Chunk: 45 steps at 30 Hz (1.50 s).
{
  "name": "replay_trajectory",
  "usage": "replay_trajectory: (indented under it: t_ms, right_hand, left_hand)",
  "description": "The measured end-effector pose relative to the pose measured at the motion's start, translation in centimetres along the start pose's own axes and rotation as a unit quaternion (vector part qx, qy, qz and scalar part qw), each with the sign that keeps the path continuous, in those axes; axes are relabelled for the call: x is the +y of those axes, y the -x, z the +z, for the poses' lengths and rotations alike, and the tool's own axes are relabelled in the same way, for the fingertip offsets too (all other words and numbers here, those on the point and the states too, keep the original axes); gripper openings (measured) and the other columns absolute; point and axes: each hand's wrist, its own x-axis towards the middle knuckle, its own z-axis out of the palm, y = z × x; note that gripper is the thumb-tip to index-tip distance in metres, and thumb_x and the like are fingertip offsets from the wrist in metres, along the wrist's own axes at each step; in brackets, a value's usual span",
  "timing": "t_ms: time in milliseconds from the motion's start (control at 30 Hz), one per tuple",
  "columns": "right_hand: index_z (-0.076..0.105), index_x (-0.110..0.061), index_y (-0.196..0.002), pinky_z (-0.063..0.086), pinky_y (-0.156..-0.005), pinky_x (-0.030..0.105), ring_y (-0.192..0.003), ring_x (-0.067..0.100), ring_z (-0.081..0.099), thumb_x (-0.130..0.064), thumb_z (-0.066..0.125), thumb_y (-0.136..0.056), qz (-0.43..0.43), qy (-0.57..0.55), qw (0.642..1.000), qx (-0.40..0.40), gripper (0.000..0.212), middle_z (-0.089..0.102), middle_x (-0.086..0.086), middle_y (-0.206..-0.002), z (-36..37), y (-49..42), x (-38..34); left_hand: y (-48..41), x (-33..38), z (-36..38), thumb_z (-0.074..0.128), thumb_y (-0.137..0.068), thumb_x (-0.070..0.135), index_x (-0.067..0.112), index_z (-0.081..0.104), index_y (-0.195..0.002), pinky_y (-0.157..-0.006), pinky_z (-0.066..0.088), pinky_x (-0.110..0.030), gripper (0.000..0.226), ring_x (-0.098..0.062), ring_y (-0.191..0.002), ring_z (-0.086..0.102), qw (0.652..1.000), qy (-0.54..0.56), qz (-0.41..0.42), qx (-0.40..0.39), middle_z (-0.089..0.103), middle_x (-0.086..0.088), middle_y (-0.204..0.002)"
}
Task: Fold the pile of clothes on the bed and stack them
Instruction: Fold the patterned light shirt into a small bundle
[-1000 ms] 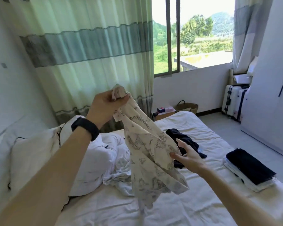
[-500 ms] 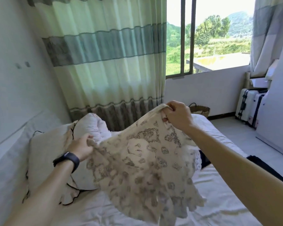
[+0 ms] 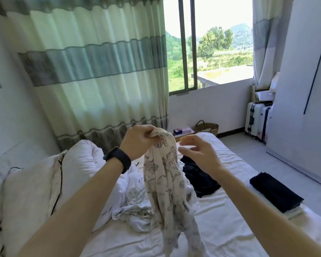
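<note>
Bedroom with a striped curtain (image 3: 93, 67) behind a white-sheeted bed (image 3: 237, 162), which I'll use as reference. Bunched duvet (image 3: 44, 182) fills the bed's left head end. Printed cream garment (image 3: 167, 182) hangs above the bed's middle, gathered into a rope, its tail down near the sheet. Unfolded white clothes (image 3: 135, 206) lie crumpled mid-bed beneath it, and a dark garment (image 3: 198, 179) lies loose just right of that. Folded stack (image 3: 274, 193), dark item on top, sits on the bed's right edge. Left hand (image 3: 137, 141) is above mid-bed, fingers curled tight, pinching the garment's top hem. Right hand (image 3: 196, 154) is just beside the same hem, fingers spread and relaxed, holding nothing and not touching cloth. Black wristband (image 3: 117, 159) is on the left wrist. My read: the step is finding the second corner. Run the right fingers along the hem from the left pinch outward until a seam or shoulder turns up, pinch there, then pull the hands apart so the fabric opens flat. Lay it on bare sheet toward the bed's near side, clear of the crumpled pile, before folding. Risk: fabric looks thin and limp, so a mid-hem grab will probably leave it twisted.
</note>
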Motion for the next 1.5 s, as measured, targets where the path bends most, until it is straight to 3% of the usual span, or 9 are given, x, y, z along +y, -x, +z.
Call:
replay_trajectory:
  t_ms: [167,333,400,667,767,900,1000,1200,1500]
  right_hand:
    - [0.053,-0.028,-0.136,0.051,-0.094,0.027,-0.122,0.012,0.059,-0.022,0.092,-0.074,0.234,-0.035,0.966,-0.101,0.074,0.059,-0.007,-0.134,-3.1,5.2,8.4]
    - [0.076,-0.020,-0.080,0.056,-0.064,0.026,-0.072,0.017,0.069,-0.032,0.081,-0.084,0.192,-0.009,0.977,-0.095,0.014,0.073,-0.008,-0.075,-1.8,8.0,10.5]
    - [0.069,-0.009,-0.074,0.052,-0.064,0.042,-0.066,0.019,0.060,-0.026,0.075,-0.093,0.168,0.050,0.984,-0.013,0.026,0.063,-0.002,-0.066,-1.9,6.7,9.9]
    - [0.059,-0.030,-0.063,0.033,-0.049,0.015,-0.050,0.000,0.045,-0.031,0.069,-0.094,0.022,0.148,0.988,-0.042,0.032,0.050,-0.019,-0.053,0.4,-0.2,0.4]
    - [0.063,-0.041,-0.061,0.035,-0.054,0.021,-0.053,0.002,0.048,-0.030,0.068,-0.093,0.024,0.147,0.988,-0.043,0.034,0.053,-0.024,-0.052,2.6,-1.9,-1.7]
    - [0.064,-0.036,-0.066,0.043,-0.059,0.026,-0.065,0.010,0.058,-0.031,0.069,-0.090,0.008,0.142,0.989,-0.046,0.025,0.061,-0.022,-0.060,5.4,-2.1,-3.6]
    - [0.068,-0.035,-0.077,0.051,-0.065,0.025,-0.075,0.012,0.066,-0.035,0.067,-0.088,0.010,0.130,0.990,-0.053,0.011,0.071,-0.011,-0.078,6.8,-1.6,-4.3]
    - [0.066,-0.031,-0.082,0.045,-0.064,0.031,-0.063,0.012,0.056,-0.032,0.064,-0.093,0.047,0.115,0.992,-0.032,0.011,0.070,0.002,-0.074,4.3,-0.9,-3.1]
    - [0.073,-0.018,-0.091,0.058,-0.072,0.038,-0.081,0.020,0.066,-0.029,0.069,-0.094,0.190,0.100,0.976,-0.042,0.012,0.070,0.007,-0.091,-1.3,-1.0,0.1]
  left_hand:
    - [-0.6,1.2,-1.6,0.079,-0.085,0.014,0.043,0.077,-0.079,-0.073,0.053,-0.015,0.029,0.002,-0.077,0.066,0.987,0.162,-0.017,0.010,0.075,0.013,-0.081]
    - [1.0,-0.5,-3.8,0.078,-0.086,0.016,0.036,0.073,-0.076,-0.069,0.053,-0.018,0.023,-0.004,-0.072,0.067,0.988,0.116,-0.063,0.082,0.074,0.010,-0.076]
    - [3.3,-3.0,-4.7,0.076,-0.089,0.019,0.033,0.070,-0.080,-0.065,0.050,-0.014,0.017,-0.009,-0.074,0.065,0.988,0.044,-0.108,0.102,0.071,0.010,-0.077]
    - [13.9,-12.3,-1.9,0.062,-0.095,0.021,0.025,0.064,-0.079,-0.067,0.041,-0.032,0.017,-0.031,-0.088,0.063,0.935,-0.116,-0.334,0.029,0.069,-0.002,-0.084]
    - [15.2,-12.1,0.7,0.067,-0.093,0.021,0.028,0.062,-0.093,-0.071,0.046,-0.026,0.009,-0.024,-0.092,0.062,0.932,-0.029,-0.362,-0.014,0.068,-0.002,-0.097]
    - [14.9,-9.8,4.3,0.085,-0.073,0.045,0.024,0.047,-0.121,-0.086,0.049,-0.027,0.065,-0.013,-0.105,0.059,0.906,0.199,-0.372,-0.041,0.059,0.003,-0.114]
    - [13.8,-8.4,6.5,0.086,-0.078,0.029,0.023,0.064,-0.110,-0.079,0.051,-0.019,0.040,-0.012,-0.103,0.066,0.904,0.270,-0.328,-0.051,0.072,0.010,-0.103]
    - [12.4,-9.4,5.9,0.073,-0.090,0.031,0.006,0.069,-0.104,-0.087,0.056,-0.042,0.029,-0.027,-0.093,0.071,0.853,0.318,-0.413,0.026,0.076,-0.013,-0.099]
    - [8.5,-11.4,1.9,0.064,-0.091,0.025,0.018,0.072,-0.087,-0.062,0.051,-0.029,0.012,-0.019,-0.074,0.070,0.866,0.210,-0.452,-0.028,0.076,-0.001,-0.077]
